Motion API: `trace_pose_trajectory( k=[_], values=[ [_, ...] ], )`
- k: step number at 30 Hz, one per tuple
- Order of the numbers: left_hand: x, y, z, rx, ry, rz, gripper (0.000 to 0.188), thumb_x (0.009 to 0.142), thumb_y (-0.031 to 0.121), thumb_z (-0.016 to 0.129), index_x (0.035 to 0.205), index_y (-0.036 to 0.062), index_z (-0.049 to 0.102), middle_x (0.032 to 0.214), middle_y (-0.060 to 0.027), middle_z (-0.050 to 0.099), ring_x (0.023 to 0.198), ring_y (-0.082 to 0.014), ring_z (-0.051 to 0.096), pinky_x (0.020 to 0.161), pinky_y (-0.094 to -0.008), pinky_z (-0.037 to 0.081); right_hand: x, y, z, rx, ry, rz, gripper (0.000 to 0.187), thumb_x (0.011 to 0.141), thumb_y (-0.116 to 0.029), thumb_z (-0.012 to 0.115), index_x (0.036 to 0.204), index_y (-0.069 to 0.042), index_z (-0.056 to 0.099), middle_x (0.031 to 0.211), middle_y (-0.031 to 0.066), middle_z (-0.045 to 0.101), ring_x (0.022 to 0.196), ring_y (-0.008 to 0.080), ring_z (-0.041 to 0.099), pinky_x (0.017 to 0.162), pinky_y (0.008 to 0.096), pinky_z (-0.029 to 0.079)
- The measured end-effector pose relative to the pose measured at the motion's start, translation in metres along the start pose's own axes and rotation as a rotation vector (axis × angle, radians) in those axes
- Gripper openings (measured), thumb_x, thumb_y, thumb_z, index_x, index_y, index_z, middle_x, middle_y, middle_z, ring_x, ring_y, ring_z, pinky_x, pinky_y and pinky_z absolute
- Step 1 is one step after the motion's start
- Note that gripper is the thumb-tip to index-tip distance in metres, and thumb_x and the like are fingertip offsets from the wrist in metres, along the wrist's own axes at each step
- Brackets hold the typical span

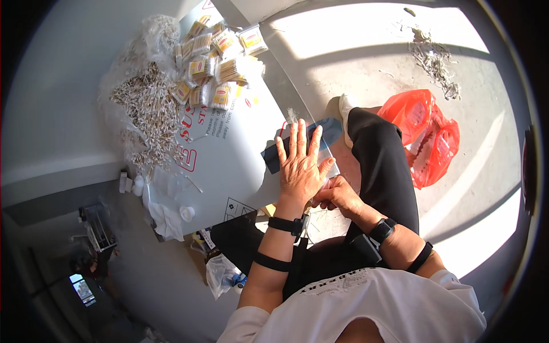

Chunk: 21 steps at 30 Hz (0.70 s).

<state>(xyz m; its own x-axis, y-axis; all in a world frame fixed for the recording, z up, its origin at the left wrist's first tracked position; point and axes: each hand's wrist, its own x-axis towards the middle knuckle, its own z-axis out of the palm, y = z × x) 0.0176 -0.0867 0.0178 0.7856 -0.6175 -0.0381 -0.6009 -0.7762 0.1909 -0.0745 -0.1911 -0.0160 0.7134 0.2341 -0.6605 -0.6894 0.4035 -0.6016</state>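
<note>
My left hand (301, 166) lies flat with its fingers spread at the right edge of the table. Beneath its fingers is a dark blue flat piece (271, 159); a strip of clear plastic (333, 166) shows beside the thumb. Just below, off the table's edge, my right hand (338, 196) is closed with curled fingers, and what it grips is too hidden to name. Farther up the table, several packs of cotton swabs (226, 70) sit in a pile. To their left, a large heap of loose cotton swabs (150, 108) spills from a clear bag.
A printed pale sheet (240, 137) covers the table. On the floor at right stands a red plastic bag (426, 137), close to my leg. White scraps (434, 66) lie farther off. Crumpled white plastic (164, 214) hangs at the near left corner, and a clear bag (222, 277) sits below.
</note>
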Motion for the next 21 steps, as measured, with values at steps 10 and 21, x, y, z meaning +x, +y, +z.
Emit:
trace_pose_trajectory(
  k=[10,21],
  values=[
    [0.004,-0.001,-0.001,-0.027,-0.066,-0.037,0.071,0.091,0.052,0.046,0.150,0.0171,0.025,0.157,-0.0159,0.012,0.146,-0.0324,0.009,0.114,-0.0565,0.004,-0.002,0.005,-0.010,-0.040,-0.023,-0.066,0.013,0.086,-0.015,0.070,0.082,-0.003,0.072,0.069,0.0046,0.069,0.051,0.0066,0.057,0.047,0.0191,0.042],
    [0.008,0.005,-0.006,-0.021,-0.045,-0.070,0.074,0.088,0.050,0.052,0.149,0.0155,0.028,0.156,-0.0185,0.013,0.145,-0.0354,0.008,0.112,-0.0608,0.002,-0.001,0.012,-0.012,0.011,-0.063,-0.154,0.011,0.086,-0.008,0.067,0.079,-0.001,0.071,0.067,0.0054,0.067,0.054,0.0077,0.058,0.052,0.0206,0.046]
  ],
)
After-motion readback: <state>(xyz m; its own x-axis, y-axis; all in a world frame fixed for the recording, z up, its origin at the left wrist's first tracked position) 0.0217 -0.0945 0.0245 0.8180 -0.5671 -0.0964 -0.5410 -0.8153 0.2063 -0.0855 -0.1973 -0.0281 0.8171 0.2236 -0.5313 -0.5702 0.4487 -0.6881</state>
